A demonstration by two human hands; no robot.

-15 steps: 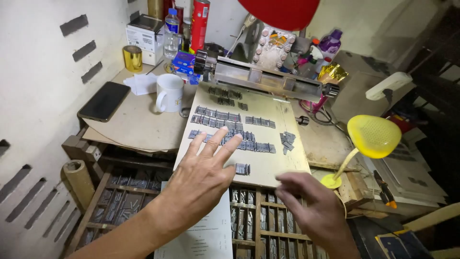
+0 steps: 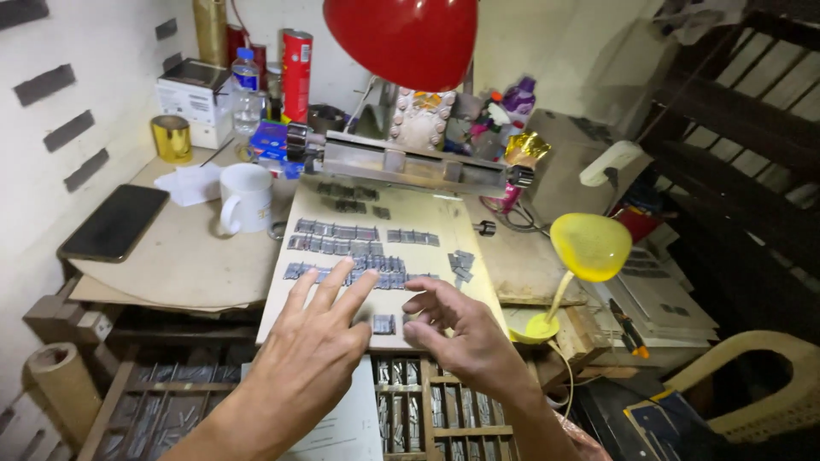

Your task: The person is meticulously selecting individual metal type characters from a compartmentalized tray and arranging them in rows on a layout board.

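The head view shows the left hand [image 2: 312,350] spread flat with fingers splayed, its fingertips [image 2: 342,271] at the nearest row of small grey metal type blocks [image 2: 363,275], while the right hand [image 2: 465,329] is curled with an empty, loosely parted grip just beside a lone type block [image 2: 383,323] on the pale board [image 2: 295,294]. Such blocks are judged small, dense, rigid and easily toppled, best pinched by their long sides. Farther back on the counter [image 2: 179,265], more type rows [image 2: 337,230] and a white mug [image 2: 246,198] are seen.

Hidden and cut-off parts around the hands

The left hand [image 2: 312,346] covers part of the board [image 2: 427,224]; beyond it, the red lamp shade [image 2: 401,38] is cropped; metal type pieces [image 2: 342,232] are illegibly small.
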